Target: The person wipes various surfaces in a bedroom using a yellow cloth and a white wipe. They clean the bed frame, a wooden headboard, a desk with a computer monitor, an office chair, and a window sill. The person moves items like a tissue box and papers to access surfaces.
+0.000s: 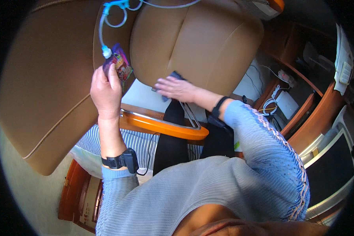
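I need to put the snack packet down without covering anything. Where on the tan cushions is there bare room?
Free: the broad tan cushion left of the left hand, and the right cushion above the right hand. Crowded: the gap between cushions, with the snack packet and blue tube.

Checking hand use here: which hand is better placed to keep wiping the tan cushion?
Right. The right hand lies flat on the dark cloth on the cushion; the left hand is full, gripping a colourful packet.
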`<state>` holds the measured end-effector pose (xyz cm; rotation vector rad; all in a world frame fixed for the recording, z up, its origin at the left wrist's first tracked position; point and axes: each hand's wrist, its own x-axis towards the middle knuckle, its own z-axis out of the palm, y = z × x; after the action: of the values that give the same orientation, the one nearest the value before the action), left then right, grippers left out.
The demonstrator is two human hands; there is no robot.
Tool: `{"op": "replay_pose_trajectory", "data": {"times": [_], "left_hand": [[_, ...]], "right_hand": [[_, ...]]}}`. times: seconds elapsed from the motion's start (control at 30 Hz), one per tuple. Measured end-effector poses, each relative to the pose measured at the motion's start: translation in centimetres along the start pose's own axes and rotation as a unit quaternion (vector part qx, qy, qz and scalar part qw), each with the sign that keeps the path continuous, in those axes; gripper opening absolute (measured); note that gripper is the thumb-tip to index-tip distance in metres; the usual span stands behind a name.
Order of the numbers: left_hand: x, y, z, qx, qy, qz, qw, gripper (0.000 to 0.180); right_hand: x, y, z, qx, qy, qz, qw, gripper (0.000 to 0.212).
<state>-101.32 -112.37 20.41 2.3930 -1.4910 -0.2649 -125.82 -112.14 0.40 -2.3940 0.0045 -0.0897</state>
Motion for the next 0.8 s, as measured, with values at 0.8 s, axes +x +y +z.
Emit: {"op": "replay_pose_trajectory", "data": {"times": [0.8], "left_hand": [[0.0,1.2,4.3,-0.163,-0.150,-0.138,0.965,0.059]], "right_hand": [[-5.8,16.2,-14.0,-0.253,0.101,0.462,0.844,0.049]]}}
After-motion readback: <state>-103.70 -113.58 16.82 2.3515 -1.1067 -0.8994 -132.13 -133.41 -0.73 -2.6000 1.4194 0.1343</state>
